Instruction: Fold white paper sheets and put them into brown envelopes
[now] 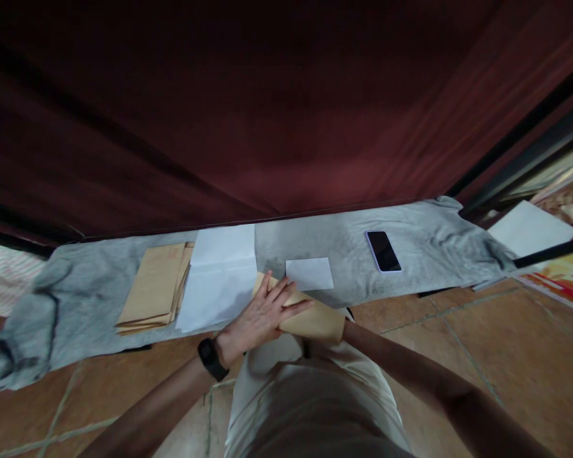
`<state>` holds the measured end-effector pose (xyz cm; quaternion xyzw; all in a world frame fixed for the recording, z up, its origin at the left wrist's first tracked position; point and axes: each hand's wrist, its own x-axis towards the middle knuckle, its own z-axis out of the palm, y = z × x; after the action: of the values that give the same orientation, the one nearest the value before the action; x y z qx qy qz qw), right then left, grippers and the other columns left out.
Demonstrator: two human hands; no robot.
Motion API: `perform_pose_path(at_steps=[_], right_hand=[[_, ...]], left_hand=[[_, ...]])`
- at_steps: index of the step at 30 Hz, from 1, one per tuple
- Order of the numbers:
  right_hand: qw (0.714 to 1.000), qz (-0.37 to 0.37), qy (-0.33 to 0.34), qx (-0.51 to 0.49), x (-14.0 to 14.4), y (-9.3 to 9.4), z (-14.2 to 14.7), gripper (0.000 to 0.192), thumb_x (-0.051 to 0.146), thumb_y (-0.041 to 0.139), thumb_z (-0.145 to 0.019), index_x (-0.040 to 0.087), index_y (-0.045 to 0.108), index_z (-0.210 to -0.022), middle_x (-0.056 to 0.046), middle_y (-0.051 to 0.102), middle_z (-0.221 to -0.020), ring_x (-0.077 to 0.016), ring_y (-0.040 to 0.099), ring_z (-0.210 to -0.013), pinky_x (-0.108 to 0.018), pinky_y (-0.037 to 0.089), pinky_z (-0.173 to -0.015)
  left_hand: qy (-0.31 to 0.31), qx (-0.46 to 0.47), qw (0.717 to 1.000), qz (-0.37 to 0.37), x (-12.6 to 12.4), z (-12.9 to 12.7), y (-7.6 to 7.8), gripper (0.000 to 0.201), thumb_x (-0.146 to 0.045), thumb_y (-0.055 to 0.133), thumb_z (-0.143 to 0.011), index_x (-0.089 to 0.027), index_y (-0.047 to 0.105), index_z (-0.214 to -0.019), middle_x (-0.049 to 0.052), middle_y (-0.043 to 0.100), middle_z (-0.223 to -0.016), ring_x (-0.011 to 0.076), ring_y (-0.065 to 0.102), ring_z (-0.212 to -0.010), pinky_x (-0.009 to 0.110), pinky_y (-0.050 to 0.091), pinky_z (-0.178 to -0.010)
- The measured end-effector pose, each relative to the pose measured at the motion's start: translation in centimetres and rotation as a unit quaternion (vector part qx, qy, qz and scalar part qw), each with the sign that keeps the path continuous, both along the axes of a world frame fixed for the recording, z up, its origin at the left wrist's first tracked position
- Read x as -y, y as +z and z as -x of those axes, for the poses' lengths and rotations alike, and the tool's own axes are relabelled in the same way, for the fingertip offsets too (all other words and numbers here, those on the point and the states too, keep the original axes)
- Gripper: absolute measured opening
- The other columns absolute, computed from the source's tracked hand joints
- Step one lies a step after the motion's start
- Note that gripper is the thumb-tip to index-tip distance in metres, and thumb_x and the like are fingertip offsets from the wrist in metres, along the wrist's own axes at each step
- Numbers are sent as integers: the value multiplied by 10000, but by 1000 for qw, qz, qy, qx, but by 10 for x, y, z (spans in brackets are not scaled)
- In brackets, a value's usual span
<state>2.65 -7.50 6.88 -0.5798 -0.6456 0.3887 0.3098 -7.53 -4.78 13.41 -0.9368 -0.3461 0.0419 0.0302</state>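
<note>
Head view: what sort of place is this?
Probably a room in a home: a tiled floor, a rumpled grey cloth spread out, and a phone lying on it.

The single head-worn view looked forward and steeply down from above the left hand point(263, 312), fairly near.

A phone point(383, 252) with a black screen and a light purple edge lies to the right of the fingers point(282, 294). It sits on a soft gray blanket point(310, 236) that goes out to both sides of them. Past the fingers is a big dark red cloth point(315, 133). Brown floor tiles point(439, 343) show on their near side.
</note>
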Motion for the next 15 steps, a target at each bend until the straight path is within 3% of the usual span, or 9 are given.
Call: perform_pose_path(at_steps=[4,10,15], right_hand=[[999,19,-22,-15,8,-6,-16,717,31,474,-820,350,532,-1460,-79,563,-1412,-260,407,-1443,-648,347,-1158],[1000,28,-8,-11,2,1,-10,635,74,535,-844,369,569,-1405,-86,568,-1407,-317,467,-1369,-780,287,-1114],[999,36,-9,4,3,-4,-15,617,61,467,-867,335,569,-1411,-91,597,-1364,-285,457,-1401,-694,323,-1146]], left_hand=[[-29,-5,999,-24,3,-12,-4,926,-320,692,-881,-410,136,-1615,119,454,-1567,352,371,-1474,683,109,-1215],[-44,-1,999,-23,-1,-13,-5,905,-216,650,-899,-441,135,-1608,78,483,-1548,318,392,-1463,636,149,-1224],[-38,11,999,-9,-2,-13,-9,951,-328,725,-861,-407,150,-1614,114,371,-1625,330,322,-1505,629,123,-1231]])
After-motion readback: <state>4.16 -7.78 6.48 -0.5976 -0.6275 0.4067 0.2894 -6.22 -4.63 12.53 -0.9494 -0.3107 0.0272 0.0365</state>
